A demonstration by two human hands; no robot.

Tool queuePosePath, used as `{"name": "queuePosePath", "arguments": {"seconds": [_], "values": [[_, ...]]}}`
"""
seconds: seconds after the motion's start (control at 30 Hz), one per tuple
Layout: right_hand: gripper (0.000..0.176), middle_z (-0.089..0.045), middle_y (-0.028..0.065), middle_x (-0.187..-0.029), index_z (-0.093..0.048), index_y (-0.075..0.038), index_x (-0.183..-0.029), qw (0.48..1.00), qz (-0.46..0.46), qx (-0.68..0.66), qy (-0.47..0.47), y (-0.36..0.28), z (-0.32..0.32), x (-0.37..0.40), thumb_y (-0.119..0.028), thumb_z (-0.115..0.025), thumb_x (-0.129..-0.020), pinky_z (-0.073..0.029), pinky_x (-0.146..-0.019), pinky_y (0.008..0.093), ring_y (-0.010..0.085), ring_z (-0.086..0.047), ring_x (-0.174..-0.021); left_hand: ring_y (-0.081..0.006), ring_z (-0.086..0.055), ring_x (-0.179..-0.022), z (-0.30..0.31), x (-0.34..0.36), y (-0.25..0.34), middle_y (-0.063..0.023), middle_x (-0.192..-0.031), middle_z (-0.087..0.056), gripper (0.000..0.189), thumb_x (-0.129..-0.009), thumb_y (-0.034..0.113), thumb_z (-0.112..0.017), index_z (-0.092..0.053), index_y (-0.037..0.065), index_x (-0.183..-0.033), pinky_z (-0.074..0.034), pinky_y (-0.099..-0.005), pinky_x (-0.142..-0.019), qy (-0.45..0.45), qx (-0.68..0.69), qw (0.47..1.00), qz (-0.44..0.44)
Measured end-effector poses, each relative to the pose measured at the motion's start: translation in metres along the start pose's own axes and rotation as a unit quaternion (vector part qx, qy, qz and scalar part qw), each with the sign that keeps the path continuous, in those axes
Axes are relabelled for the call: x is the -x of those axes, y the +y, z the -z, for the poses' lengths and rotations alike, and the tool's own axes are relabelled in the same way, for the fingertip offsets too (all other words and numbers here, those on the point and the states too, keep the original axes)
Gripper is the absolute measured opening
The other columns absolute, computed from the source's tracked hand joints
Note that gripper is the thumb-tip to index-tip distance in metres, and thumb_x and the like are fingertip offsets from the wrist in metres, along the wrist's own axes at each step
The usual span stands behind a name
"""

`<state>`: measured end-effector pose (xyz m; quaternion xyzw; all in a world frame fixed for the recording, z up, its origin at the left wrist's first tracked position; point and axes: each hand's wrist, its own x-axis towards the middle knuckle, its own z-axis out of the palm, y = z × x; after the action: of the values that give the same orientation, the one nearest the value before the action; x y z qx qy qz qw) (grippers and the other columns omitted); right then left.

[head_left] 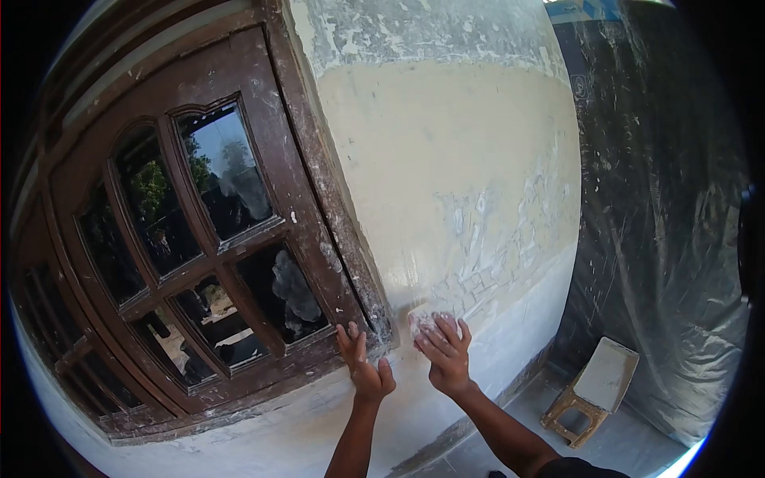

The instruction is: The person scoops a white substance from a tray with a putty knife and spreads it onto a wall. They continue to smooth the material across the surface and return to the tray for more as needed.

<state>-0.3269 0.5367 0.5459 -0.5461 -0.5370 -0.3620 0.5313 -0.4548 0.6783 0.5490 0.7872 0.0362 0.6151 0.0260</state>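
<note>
My right hand [443, 351] is pressed to the wall [446, 143] just right of the window frame's lower corner. Its fingers, coated in white powder, wrap over a small pale block [417, 315], mostly hidden under them. To its left, my left hand [365, 365] rests with fingers apart against the lower corner of the brown wooden window [307, 350], holding nothing. Around and above my right hand the cream wall surface shows rough white patches and scrape marks. White dust marks the window frame and glass.
A small stool [610, 374] with a whitish top stands on the grey floor [510, 434] at the lower right. Dark plastic sheeting [661, 207] hangs along the right side. The window's panes reflect trees and sky.
</note>
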Motion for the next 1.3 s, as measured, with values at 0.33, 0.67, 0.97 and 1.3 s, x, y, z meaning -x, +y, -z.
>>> {"name": "queuePosePath", "arguments": {"seconds": [0.33,0.67,0.97,1.3], "values": [[0.057,-0.065,0.0049,-0.134,-0.07,-0.017,-0.125,0.997,0.057,0.036,0.026,0.039,-0.032,-0.073,0.008,-0.06,-0.075,-0.019,-0.117,0.058,0.0307,-0.049,-0.138,-0.056,-0.016,-0.147,0.002,0.001,0.0,-0.0397,-0.152,-0.031,0.054,-0.099,0.024,-0.044,-0.033,-0.008,-0.14,-0.009,-0.0646,-0.118,-0.019,-0.021,1.0,0.002],[0.042,-0.071,0.005,-0.12,-0.073,-0.013,-0.114,0.993,-0.073,-0.021,-0.09,0.026,0.011,0.132,0.008,-0.062,-0.079,-0.034,-0.112,0.0512,0.0296,-0.058,-0.126,-0.0574,-0.017,-0.146,-0.011,-0.007,0.01,-0.0383,-0.152,-0.033,0.056,-0.094,0.022,-0.045,-0.033,-0.008,-0.14,-0.011,-0.068,-0.115,-0.017,-0.038,0.999,0.014],[0.05,-0.065,0.0142,-0.132,-0.068,-0.005,-0.124,0.988,0.077,0.049,0.124,0.093,0.016,-0.155,0.009,-0.058,-0.076,-0.03,-0.116,0.0546,0.0366,-0.052,-0.135,-0.0594,-0.021,-0.143,-0.026,-0.001,0.005,-0.0379,-0.151,-0.035,0.055,-0.094,0.023,-0.046,-0.033,-0.005,-0.139,-0.013,-0.07,-0.114,-0.029,-0.079,0.996,-0.015],[0.044,-0.068,0.0129,-0.128,-0.072,-0.008,-0.117,1.0,-0.018,0.001,-0.02,0.094,-0.002,0.043,0.006,-0.065,-0.076,-0.03,-0.116,0.0558,0.0366,-0.054,-0.132,-0.0598,-0.025,-0.142,-0.03,0.012,-0.001,-0.0368,-0.149,-0.038,0.054,-0.089,0.023,-0.048,-0.035,-0.003,-0.135,-0.015,-0.0714,-0.113,0.0,-0.09,0.996,-0.025]]}}
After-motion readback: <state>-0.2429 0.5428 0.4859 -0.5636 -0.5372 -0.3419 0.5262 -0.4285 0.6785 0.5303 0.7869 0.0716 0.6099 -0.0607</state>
